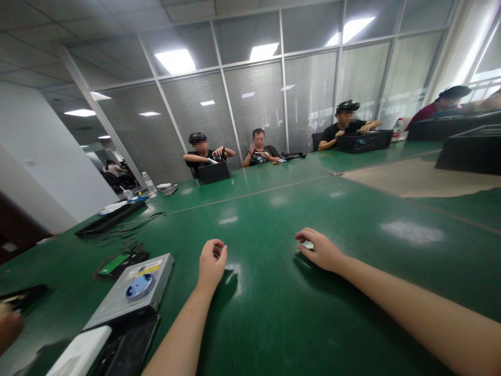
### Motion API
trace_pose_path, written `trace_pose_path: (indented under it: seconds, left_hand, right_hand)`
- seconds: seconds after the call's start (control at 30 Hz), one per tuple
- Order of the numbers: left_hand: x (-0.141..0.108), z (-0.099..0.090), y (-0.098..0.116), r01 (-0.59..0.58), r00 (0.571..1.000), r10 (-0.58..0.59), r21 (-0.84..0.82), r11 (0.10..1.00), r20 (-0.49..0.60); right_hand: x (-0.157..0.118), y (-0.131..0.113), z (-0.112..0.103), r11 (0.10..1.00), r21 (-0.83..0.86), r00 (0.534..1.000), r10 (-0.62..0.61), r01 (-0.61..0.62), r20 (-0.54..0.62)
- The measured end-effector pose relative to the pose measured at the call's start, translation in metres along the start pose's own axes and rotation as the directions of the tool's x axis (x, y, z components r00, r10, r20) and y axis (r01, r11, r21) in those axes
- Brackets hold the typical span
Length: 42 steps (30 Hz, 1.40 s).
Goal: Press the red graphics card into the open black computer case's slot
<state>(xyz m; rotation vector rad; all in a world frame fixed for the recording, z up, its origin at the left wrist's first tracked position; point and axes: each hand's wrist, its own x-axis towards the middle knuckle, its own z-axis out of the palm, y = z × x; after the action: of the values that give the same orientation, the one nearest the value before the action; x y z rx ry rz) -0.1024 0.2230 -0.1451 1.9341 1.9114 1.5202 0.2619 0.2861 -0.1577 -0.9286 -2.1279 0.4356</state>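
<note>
My left hand is over the green table, its fingers curled but apart, with nothing seen between them. Farther right, my right hand hovers just above the tabletop, thumb and fingers apart, holding nothing visible. A wide stretch of table lies between the two hands. To the left of my left hand lies a silver metal drive with a blue round lid or dish on top. Behind it sits a green circuit board among dark parts.
A white box and a black tray lie at the lower left. Another person's hand shows at the left edge. People sit across the table with black cases. A bottle stands at the far left.
</note>
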Motion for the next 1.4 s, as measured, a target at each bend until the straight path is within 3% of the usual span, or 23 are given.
trace_pose_path:
  seconds: [0.87, 1.17, 1.3, 1.4]
  left_hand:
    - [0.001, -0.003, -0.004, -0.046, 0.999, 0.046, 0.060, 0.997, 0.001]
    - [0.004, -0.007, -0.006, -0.003, 0.978, 0.020, 0.083, 0.997, -0.208]
    - [0.006, -0.010, -0.011, 0.098, 0.916, -0.103, -0.035, 0.995, -0.387]
    - [0.009, -0.013, -0.021, 0.168, 0.873, -0.219, -0.152, 0.974, -0.435]
  right_hand:
    - [0.001, -0.004, 0.000, 1.000, 0.008, 1.000, -0.003, 0.003, -0.007]
    - [0.002, -0.007, 0.000, 0.998, -0.037, 0.998, -0.043, 0.042, -0.042]
    - [-0.004, -0.024, -0.008, 0.975, -0.146, 0.967, -0.192, 0.168, -0.167]
    - [0.000, -0.050, -0.028, 0.937, -0.209, 0.922, -0.323, 0.280, -0.212]
